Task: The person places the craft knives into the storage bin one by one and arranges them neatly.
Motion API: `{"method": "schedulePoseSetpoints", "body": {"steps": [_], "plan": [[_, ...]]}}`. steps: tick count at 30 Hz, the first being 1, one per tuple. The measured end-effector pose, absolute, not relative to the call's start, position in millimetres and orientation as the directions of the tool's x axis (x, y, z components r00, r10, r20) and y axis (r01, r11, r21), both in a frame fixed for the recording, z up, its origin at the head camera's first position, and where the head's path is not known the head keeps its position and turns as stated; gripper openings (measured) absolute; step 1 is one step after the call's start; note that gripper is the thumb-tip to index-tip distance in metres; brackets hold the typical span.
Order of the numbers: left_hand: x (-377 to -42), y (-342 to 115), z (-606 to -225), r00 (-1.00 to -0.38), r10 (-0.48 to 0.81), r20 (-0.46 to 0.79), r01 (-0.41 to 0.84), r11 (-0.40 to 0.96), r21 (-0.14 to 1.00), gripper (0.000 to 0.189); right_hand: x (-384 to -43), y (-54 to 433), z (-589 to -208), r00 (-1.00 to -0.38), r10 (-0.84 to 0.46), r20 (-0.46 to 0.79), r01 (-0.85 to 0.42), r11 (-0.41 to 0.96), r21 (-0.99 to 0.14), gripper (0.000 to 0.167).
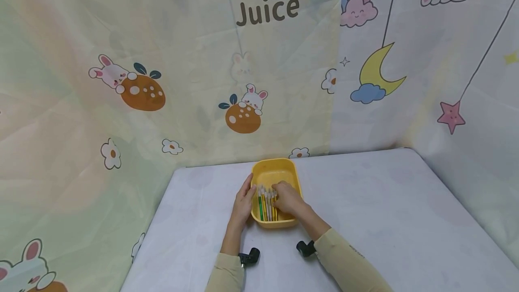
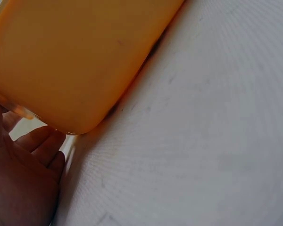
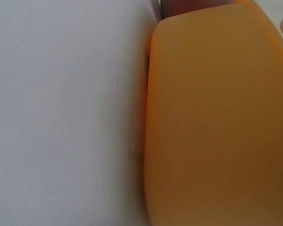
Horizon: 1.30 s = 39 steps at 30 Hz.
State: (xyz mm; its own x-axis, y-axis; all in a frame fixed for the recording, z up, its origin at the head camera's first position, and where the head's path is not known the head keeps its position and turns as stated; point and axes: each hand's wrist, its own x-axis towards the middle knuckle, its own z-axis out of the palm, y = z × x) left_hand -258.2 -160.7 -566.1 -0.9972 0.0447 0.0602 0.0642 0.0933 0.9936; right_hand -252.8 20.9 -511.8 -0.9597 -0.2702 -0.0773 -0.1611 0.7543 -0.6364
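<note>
A yellow plastic tray (image 1: pixel 275 171) with raised walls lies on the white table. Inside, along its left half, several slim pencil-like sticks (image 1: pixel 266 206), green, yellow and pale with whitish tips, lie side by side. My left hand (image 1: pixel 242 202) holds the tray's left wall, with the thumb at the rim; the left wrist view shows its fingers (image 2: pixel 47 143) against the outside. Reaching in over the right wall, my right hand (image 1: pixel 289 198) has bent fingers at the rightmost sticks. Whether it pinches one is hidden. Only the tray's outer wall (image 3: pixel 217 117) fills most of the right wrist view.
White cloth covers the table (image 1: pixel 389 220), which spreads out on both sides of the tray. Behind it hangs a printed curtain (image 1: pixel 194 80) with cartoon rabbits. Small black wrist cameras (image 1: pixel 250 256) sit at both cuffs.
</note>
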Motion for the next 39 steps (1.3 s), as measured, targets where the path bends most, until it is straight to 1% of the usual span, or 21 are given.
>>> {"method": "schedulePoseSetpoints", "body": {"steps": [9,15,27,30,33,36,39], "plan": [[-257,-161,-564,-0.997,0.050,0.062,0.066,0.083,0.994,0.052,-253,19,-512,-0.960,-0.265,-0.088,-0.146,0.745,-0.651,0.065],[-258,-162,-563,-0.997,0.046,0.058,0.061,0.073,0.995,0.052,-253,19,-513,-0.959,-0.272,-0.082,-0.158,0.750,-0.643,0.065],[-256,-163,-563,-0.996,0.044,0.076,0.080,0.102,0.992,0.051,-252,19,-513,-0.959,-0.279,-0.045,-0.184,0.737,-0.650,0.063],[-256,-163,-560,-0.996,0.036,0.080,0.084,0.127,0.988,0.051,-250,20,-511,-0.962,-0.271,-0.012,-0.198,0.729,-0.655,0.061],[-255,-162,-556,-0.994,0.031,0.106,0.110,0.159,0.981,0.053,-249,22,-509,-0.965,-0.259,0.041,-0.218,0.704,-0.676,0.056],[-253,-161,-550,-0.992,0.007,0.128,0.125,0.252,0.960,0.054,-247,23,-505,-0.966,-0.244,0.090,-0.234,0.666,-0.708,0.050],[-251,-162,-543,-0.986,-0.015,0.167,0.150,0.363,0.920,0.055,-244,25,-497,-0.968,-0.221,0.123,-0.241,0.660,-0.712,0.048]]}}
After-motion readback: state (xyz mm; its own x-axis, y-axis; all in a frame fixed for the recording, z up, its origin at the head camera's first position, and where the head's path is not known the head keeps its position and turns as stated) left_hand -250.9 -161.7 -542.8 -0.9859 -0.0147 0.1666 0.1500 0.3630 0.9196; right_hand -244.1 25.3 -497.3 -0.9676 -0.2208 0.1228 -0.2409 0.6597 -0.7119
